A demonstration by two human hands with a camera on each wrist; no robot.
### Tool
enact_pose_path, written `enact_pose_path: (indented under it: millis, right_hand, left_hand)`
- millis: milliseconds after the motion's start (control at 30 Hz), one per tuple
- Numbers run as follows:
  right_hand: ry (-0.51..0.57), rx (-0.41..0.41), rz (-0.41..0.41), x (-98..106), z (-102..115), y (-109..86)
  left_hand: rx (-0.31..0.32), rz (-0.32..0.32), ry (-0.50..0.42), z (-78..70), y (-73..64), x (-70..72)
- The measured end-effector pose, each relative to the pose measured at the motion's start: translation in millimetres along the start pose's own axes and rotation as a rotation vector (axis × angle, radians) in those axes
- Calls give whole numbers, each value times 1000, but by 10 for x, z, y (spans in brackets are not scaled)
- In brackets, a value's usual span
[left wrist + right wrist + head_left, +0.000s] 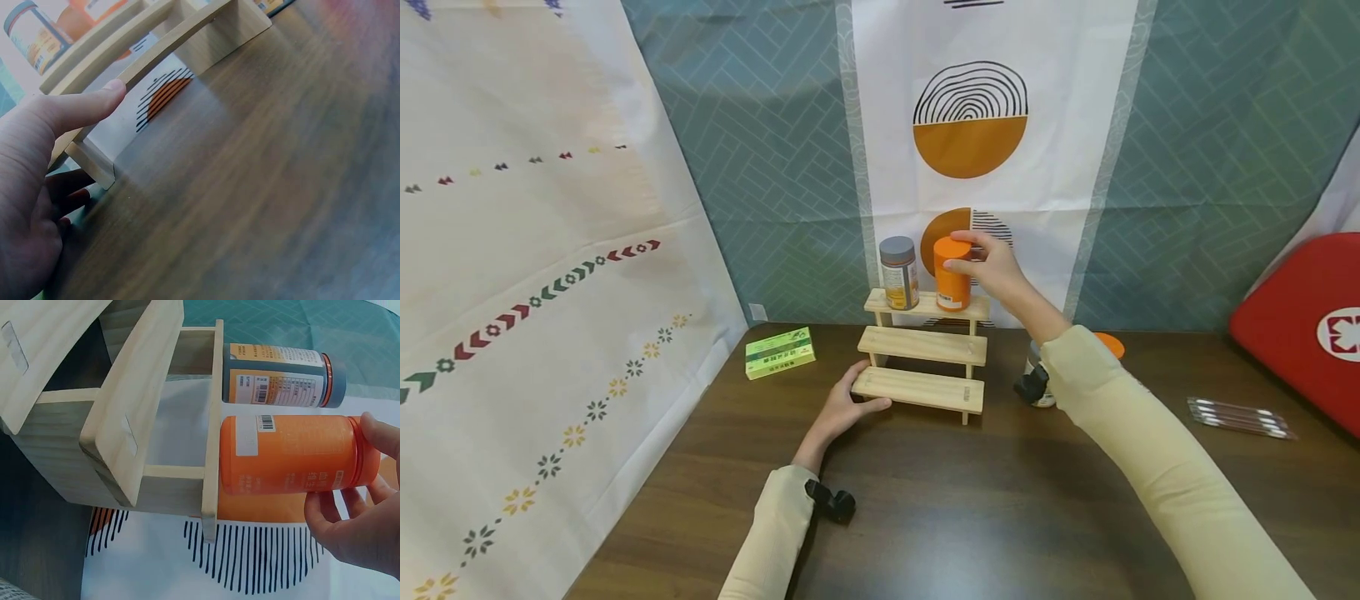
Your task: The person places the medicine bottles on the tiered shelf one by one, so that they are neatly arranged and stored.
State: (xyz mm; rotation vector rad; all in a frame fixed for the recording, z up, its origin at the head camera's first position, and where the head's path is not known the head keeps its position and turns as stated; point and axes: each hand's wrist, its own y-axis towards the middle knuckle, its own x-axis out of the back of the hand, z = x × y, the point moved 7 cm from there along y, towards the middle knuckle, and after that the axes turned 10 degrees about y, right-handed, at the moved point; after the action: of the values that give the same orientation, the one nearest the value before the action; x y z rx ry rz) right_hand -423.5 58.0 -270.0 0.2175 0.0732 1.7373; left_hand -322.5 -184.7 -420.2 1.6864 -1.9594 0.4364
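Note:
A three-step wooden rack (919, 390) stands on the table against the back cloth. On its top step is an orange bottle (952, 279), with my right hand (992, 265) gripping it round the lid. The right wrist view shows the bottle's base at the top board, thumb (379, 434) on one side of the lid and fingers on the other. A grey-lidded bottle (898, 275) stands beside it on the left. My left hand (842, 408) grips the left end of the lowest step, thumb (94, 106) along the front edge and fingers beneath.
A green-yellow box (780, 353) lies left of the rack. Behind the right forearm, more bottles are partly hidden, one with an orange lid (1109, 344). A clear pack of swabs (1240, 417) and a red case (1303, 321) lie to the right.

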Motion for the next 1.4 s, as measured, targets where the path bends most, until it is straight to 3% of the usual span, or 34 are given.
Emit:
enact_pose_path:
  millis: [233,467,667,1033,1267,1400]
  right_hand:
    - [37,-2,-12,-44,-13,11]
    - [53,-11,-22,-40,-34,16]
    - [41,12,12,-41,2,-12]
    - [47,6,-15,67,-13,-88]
    - [42,19,-31,207,30,-223]
    - [8,41,-50,305,48,-318]
  left_hand:
    - [7,-2,8,10,12,-2]
    - [11,-31,0,320,183,-108]
    - [5,-44,0,378,204,-110]
    - [4,-40,3,365,189,-103]
    - [-3,-17,10,135,99,-42]
    - [3,-24,20,194,116,-52]
